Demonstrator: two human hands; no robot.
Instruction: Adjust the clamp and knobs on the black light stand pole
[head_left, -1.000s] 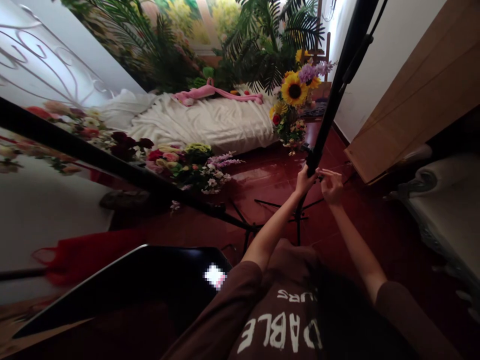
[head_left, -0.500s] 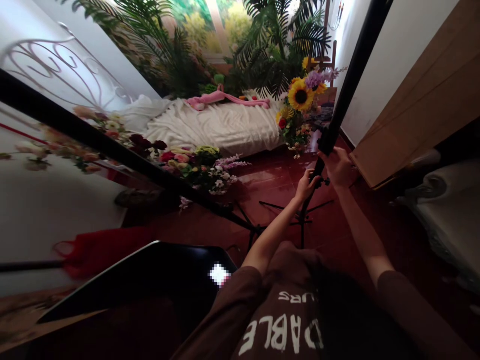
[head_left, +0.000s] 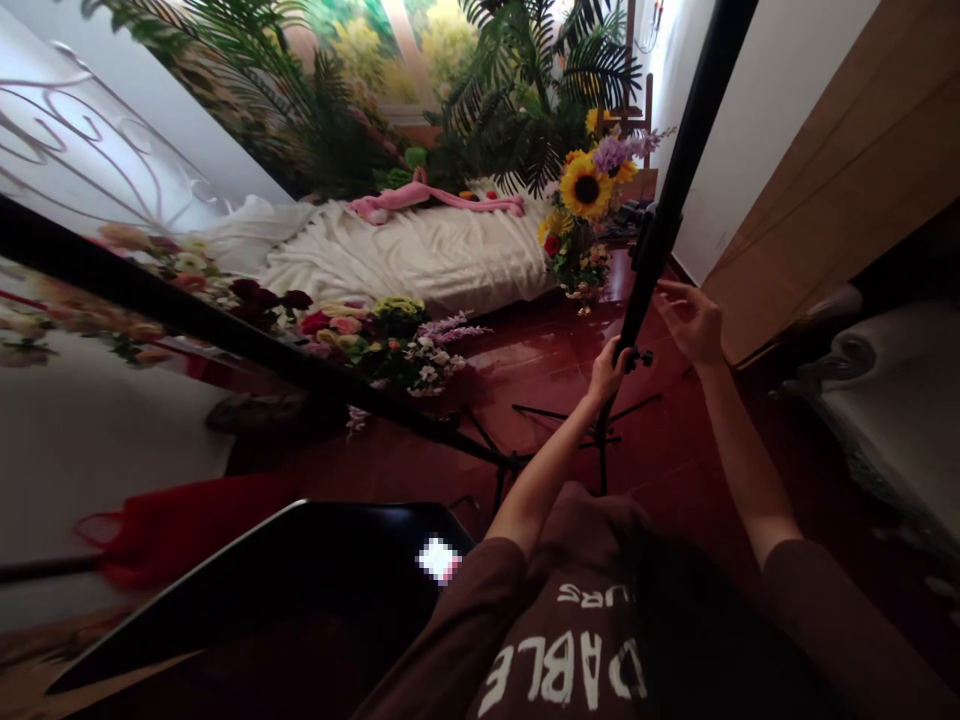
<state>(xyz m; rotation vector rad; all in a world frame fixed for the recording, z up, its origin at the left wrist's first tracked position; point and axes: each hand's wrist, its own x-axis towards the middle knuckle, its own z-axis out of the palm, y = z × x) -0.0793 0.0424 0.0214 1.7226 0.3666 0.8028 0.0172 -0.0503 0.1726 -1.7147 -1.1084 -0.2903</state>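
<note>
My left hand is wrapped round the lower pole of a black light stand, which leans up to the right on its spread legs. A small clamp knob juts out from the pole just right of that hand. My right hand hovers to the right of the pole, apart from it, with fingers loosely bent and apart and nothing in them. What the stand carries at its top is out of view.
Another black pole slants across the left. A dark glossy panel lies low left, beside a red cloth. Ahead stand a white-draped bed, a pink plush toy, artificial flowers and sunflowers. A wooden board leans at right.
My right hand has let go of the pole and drawn off to the right. My left hand keeps its grip. The view has shifted slightly to the right.
</note>
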